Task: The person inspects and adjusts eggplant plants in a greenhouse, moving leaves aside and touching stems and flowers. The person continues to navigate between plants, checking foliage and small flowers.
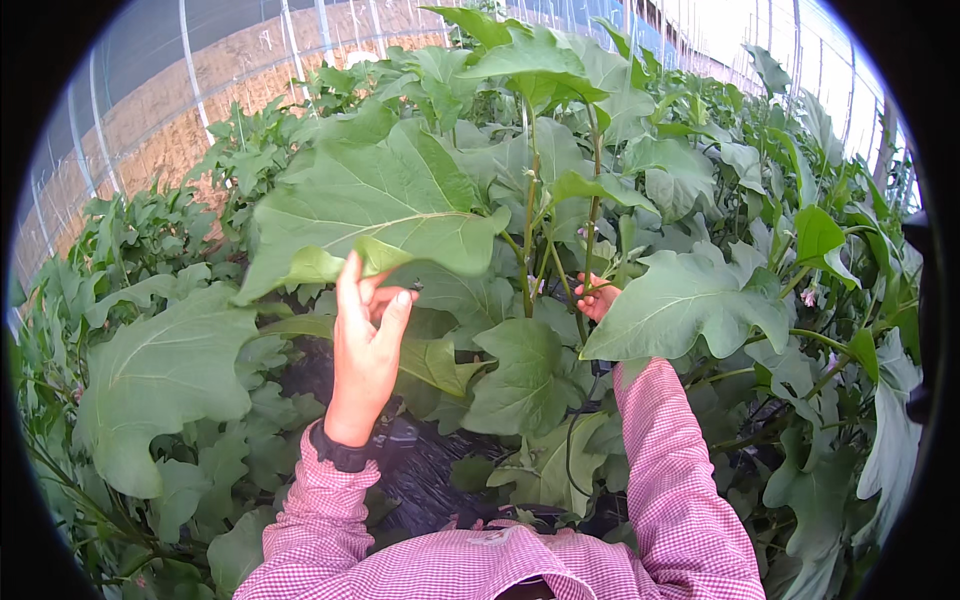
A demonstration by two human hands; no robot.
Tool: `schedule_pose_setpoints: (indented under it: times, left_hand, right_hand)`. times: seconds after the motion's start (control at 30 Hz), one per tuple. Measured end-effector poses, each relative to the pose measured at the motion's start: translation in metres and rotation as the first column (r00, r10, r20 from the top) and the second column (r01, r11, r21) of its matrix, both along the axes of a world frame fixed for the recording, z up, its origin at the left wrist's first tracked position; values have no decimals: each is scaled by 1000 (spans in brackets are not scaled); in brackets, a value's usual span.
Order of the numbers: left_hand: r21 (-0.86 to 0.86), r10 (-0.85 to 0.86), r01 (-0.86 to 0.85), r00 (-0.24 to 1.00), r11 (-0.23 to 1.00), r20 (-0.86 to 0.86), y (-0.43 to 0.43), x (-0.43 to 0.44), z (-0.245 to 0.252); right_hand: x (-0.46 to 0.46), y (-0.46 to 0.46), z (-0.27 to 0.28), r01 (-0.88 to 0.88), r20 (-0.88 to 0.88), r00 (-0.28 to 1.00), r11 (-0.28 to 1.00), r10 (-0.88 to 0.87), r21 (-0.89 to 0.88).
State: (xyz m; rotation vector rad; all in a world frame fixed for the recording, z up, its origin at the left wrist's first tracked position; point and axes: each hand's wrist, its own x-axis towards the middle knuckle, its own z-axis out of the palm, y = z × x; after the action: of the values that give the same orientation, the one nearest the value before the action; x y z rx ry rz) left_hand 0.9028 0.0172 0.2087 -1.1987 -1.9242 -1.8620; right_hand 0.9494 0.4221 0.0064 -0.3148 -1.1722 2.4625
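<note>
My left hand (367, 322) is raised against the near edge of a large eggplant leaf (382, 214). Its fingertips touch the curled underside, while the thumb stands apart and nothing is gripped. On the right, my right hand (598, 298) is curled around a slender eggplant stem (582, 319) low on the plant. A broad lobed leaf (686, 304) covers part of that hand and wrist. Upright beside it rises another eggplant stem (529, 225), with a pale purple flower (535, 283) close by.
Dense eggplant foliage (165, 375) surrounds both arms. Black plastic sheeting (435, 472) covers the ground in front of me. A black cable (571, 450) hangs below my right wrist. White poles (193, 71) and bare soil (161, 142) lie beyond the plants.
</note>
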Motion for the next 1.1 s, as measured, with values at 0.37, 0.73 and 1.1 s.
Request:
schedule_pose_setpoints:
  times: [0.37, 0.73, 1.1]
  left_hand:
    - [-206, 159, -182, 980, 961, -120, -34, -9, -68]
    - [-179, -539, 509, 811, 842, -226, 69, 83, -86]
    - [36, -678, 741, 632, 671, -377, 138, 158, -39]
  right_hand:
    - [35, -33, 12, 139, 88, 984, 972, -158, 190]
    - [176, -161, -1, -862, 785, 503, 149, 362, 484]
    - [270, -133, 106, 123, 119, 661, 264, -740, 956]
